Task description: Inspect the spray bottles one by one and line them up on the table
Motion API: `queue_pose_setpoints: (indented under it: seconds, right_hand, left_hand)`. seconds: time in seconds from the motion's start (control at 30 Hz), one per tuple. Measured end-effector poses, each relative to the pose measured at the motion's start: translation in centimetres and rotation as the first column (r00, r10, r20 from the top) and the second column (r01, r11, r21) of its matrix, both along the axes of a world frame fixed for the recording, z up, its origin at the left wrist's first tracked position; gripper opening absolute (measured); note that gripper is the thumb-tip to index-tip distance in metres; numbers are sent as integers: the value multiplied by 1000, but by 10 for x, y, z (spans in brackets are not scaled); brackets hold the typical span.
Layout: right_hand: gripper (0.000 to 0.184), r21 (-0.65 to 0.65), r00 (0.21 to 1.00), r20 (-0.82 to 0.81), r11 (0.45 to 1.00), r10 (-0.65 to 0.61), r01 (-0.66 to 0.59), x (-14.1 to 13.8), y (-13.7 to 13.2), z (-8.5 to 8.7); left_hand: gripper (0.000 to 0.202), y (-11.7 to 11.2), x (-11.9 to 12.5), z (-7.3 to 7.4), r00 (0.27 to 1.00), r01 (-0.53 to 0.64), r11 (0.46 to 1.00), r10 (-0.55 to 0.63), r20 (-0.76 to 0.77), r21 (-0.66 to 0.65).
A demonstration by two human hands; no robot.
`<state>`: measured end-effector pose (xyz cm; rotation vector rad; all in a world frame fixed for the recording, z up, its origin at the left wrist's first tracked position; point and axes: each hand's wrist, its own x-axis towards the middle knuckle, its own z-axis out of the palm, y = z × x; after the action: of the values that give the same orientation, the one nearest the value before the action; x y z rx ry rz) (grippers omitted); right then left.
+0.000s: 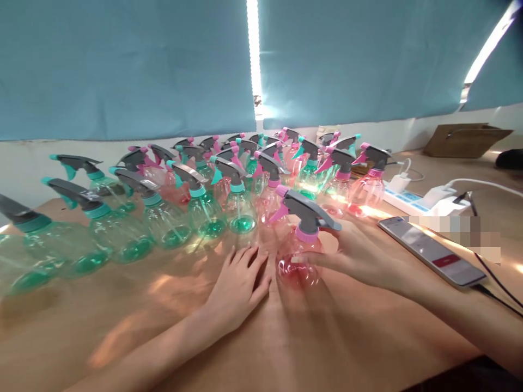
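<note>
A clear pink spray bottle (pixel 296 256) with a grey trigger head stands on the wooden table (pixel 327 337) in front of me. My right hand (pixel 351 253) reaches in from the right and its fingers wrap round this bottle's body and neck. My left hand (pixel 239 286) lies flat on the tabletop just left of the bottle, fingers spread, holding nothing. Behind them stand several more spray bottles, green ones (pixel 241 209) to the left and pink ones (pixel 365 188) to the right.
A smartphone (pixel 431 250) lies on the table at the right with a cable attached. Behind it sit a white power strip (pixel 412 201) and chargers. A cardboard piece (pixel 463 139) rests at the far right. Blue blinds (pixel 122 60) cover the windows behind.
</note>
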<state>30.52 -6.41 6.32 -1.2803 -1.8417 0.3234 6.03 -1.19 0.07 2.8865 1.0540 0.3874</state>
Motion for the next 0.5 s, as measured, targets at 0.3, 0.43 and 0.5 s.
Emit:
queue_pose_setpoints:
  seconds: [0.3, 0.43, 0.5]
  right_hand:
    - [41, -79, 982, 42, 979, -187, 189, 46, 32, -9]
    - [40, -67, 976, 7, 974, -217, 217, 48, 55, -6]
    - [40, -44, 968, 8, 967, -252, 252, 47, 64, -5]
  left_hand:
    - [41, 7, 28, -1, 998, 15, 1000, -15, -58, 0]
    - [42, 13, 44, -2, 998, 41, 999, -41, -37, 7]
    - [42, 16, 50, -4, 998, 56, 998, -55, -27, 5]
